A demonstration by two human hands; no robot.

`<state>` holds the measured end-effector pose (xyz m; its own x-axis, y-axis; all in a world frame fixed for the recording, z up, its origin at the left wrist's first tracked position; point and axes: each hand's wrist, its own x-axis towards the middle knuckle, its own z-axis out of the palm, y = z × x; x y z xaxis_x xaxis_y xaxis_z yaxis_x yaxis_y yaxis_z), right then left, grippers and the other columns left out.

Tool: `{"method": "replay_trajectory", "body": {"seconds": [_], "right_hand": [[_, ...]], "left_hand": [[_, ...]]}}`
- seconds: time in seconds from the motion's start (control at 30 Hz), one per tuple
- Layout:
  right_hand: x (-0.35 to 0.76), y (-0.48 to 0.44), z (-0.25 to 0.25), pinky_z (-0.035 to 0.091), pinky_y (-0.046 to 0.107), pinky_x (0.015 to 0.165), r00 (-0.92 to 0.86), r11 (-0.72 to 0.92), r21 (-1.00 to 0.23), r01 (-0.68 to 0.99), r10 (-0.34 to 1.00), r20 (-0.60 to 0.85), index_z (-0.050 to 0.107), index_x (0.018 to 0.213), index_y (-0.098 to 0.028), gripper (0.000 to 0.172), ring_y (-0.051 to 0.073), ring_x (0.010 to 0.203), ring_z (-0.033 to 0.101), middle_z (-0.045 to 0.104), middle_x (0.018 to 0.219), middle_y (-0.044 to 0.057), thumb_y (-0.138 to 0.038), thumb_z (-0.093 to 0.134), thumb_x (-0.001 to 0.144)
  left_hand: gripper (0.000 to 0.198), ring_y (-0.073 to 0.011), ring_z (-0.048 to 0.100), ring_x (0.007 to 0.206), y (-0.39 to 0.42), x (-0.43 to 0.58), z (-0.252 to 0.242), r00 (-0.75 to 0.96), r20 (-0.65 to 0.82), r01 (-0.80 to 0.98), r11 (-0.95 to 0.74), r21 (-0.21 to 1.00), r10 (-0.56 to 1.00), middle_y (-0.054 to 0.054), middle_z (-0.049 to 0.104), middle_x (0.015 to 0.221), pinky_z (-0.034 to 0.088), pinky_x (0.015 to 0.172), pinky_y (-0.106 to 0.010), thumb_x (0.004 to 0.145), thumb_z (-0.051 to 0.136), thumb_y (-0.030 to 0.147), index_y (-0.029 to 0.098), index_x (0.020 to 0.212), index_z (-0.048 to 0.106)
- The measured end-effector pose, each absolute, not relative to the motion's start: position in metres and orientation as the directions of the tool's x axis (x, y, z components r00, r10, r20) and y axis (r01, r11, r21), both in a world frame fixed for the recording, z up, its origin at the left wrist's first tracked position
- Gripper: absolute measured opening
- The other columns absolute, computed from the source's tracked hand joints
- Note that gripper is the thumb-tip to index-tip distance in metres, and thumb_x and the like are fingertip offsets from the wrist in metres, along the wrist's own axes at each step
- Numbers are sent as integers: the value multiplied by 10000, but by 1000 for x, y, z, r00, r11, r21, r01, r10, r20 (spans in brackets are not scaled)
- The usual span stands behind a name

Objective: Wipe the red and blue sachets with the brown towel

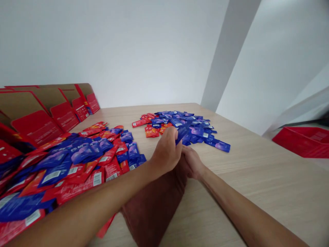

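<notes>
Near the middle of the head view, my left hand point(167, 149) is closed on a blue packet point(183, 132) that sticks up from its fingers. Just right of it and lower, my right hand point(192, 162) is closed round the upper end of a dark red-brown piece point(156, 206), which stretches down toward the bottom edge between my forearms. The two hands touch or nearly touch. Behind them lies a pile of blue packets point(197, 132) with some red packets point(152, 132) at its left side.
A large heap of red and blue packets point(84, 152) covers the left of the table point(231, 192). Behind it stand open red boxes point(64, 115) with brown insides. A red container point(303, 141) is at the right edge. A white wall point(144, 51) rises behind the table.
</notes>
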<state>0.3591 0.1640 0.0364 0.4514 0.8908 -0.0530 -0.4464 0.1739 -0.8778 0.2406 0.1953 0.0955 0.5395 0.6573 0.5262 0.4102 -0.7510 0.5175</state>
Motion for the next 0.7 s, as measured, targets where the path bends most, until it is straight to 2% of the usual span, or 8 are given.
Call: {"method": "replay_trajectory", "body": {"seconds": [0.07,0.13,0.2,0.27,0.4,0.5,0.57,0.7], "right_hand": [[351,163,42,659,425,800,400,139,-862,-487,913,-79,798,902,-189,362,331,940,812,844,924,65,-486,932,747],[339,158,46,662,425,798,399,130,-839,-528,910,-109,783,877,-220,393,338,966,810,844,902,59,-546,922,707],[321,151,48,659,418,822,426,134,-817,-561,893,-146,781,882,-235,404,334,1003,801,842,908,54,-580,900,708],[302,143,49,646,403,857,475,170,-822,-544,869,-136,790,915,-247,398,312,1017,785,839,937,41,-601,858,748],[288,140,51,595,369,850,517,261,-902,-344,855,50,763,888,-250,404,265,946,731,801,914,22,-648,781,818],[296,144,53,553,355,775,594,267,-932,-244,801,74,692,797,-247,458,241,845,658,728,810,10,-702,750,804],[297,144,55,545,354,783,624,271,-947,-174,774,106,673,794,-251,456,234,836,634,707,807,7,-704,714,829],[279,133,54,560,351,858,417,315,-945,-88,873,253,657,826,-267,381,236,880,659,728,881,18,-631,645,938]], "left_hand": [[276,-330,644,1276,183,219,73,547,504,392,-736,552,669,-206,674,1337,528,1125,-548,1056,433,295,176,1280,541],[490,-330,472,1578,174,207,54,581,444,349,-702,621,682,-215,519,1667,378,1300,-610,1111,368,366,173,1551,465],[614,-268,267,1711,173,203,43,597,343,258,-579,774,725,-132,327,1823,197,1404,-570,1141,329,448,209,1707,347],[678,-223,223,1725,179,202,41,578,270,166,-434,885,770,-98,289,1840,139,1428,-485,1146,300,521,196,1740,330],[697,-193,288,1703,177,198,46,503,280,72,-362,929,818,-104,357,1812,180,1421,-416,1155,238,585,178,1681,446],[662,-205,295,1702,153,196,42,500,287,-1,-331,944,817,-93,396,1795,182,1423,-419,1157,310,632,212,1619,530],[653,-244,344,1684,142,199,40,432,269,-51,-274,960,861,-119,472,1749,215,1417,-436,1129,382,665,199,1525,612],[561,-346,569,1518,160,208,45,150,163,-141,-142,980,975,-191,711,1465,373,1342,-528,1027,542,687,181,1193,718]]}}
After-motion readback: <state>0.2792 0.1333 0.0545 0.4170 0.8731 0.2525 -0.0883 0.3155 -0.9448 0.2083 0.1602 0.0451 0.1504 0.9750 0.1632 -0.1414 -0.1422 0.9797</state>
